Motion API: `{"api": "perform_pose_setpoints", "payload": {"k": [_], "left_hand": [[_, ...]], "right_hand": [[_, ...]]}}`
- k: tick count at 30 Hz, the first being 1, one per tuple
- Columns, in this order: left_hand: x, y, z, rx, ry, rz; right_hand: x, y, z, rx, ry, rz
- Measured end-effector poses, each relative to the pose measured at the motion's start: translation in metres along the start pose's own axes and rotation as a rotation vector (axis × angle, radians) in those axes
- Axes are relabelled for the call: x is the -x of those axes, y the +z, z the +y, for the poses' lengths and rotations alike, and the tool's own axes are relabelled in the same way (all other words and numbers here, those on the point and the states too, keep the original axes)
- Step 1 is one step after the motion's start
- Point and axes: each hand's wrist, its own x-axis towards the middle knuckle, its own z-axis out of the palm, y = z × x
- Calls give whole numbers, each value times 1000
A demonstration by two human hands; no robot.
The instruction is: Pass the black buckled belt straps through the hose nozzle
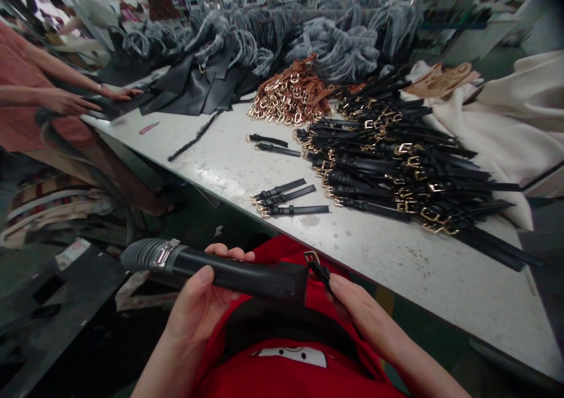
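Note:
My left hand [200,304] is wrapped round a black hot-air nozzle or vacuum-like tube [247,277], which joins a grey ribbed hose [143,256] by a metal clamp [165,253]. The tube's flat, wide mouth points right. Close to that mouth, my right hand [359,307] pinches a short black buckle strap [321,270], its gold buckle [311,257] up and toward the tube. A small gap shows between strap and tube. Most of the strap is hidden behind my fingers.
On the white table [211,169] lie several loose black straps [291,198], a big heap of black buckle straps [379,169] and a pile of brown ones [293,95]. Black leather panels [194,90] lie farther back. At left, a co-worker's hands [66,100] rest near the table edge.

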Motion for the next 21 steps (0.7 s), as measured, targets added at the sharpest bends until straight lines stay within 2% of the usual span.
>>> {"api": "perform_pose_setpoints", "payload": {"k": [3, 6, 9, 12, 16, 21], "left_hand": [[1, -5, 1, 18, -5, -9], [2, -8, 3, 32, 9, -5], [3, -12, 6, 53, 31, 14], [5, -17, 7, 83, 52, 11], [9, -22, 6, 113, 61, 55], [12, -31, 10, 149, 58, 131]], "right_hand": [[0, 1, -2, 16, 18, -13], [-9, -6, -5, 186, -26, 72], [-38, -20, -17, 597, -259, 189], [-83, -31, -34, 1033, -493, 290], [-138, -36, -46, 1401, -662, 193], [-168, -49, -47, 1539, -734, 149]]}}
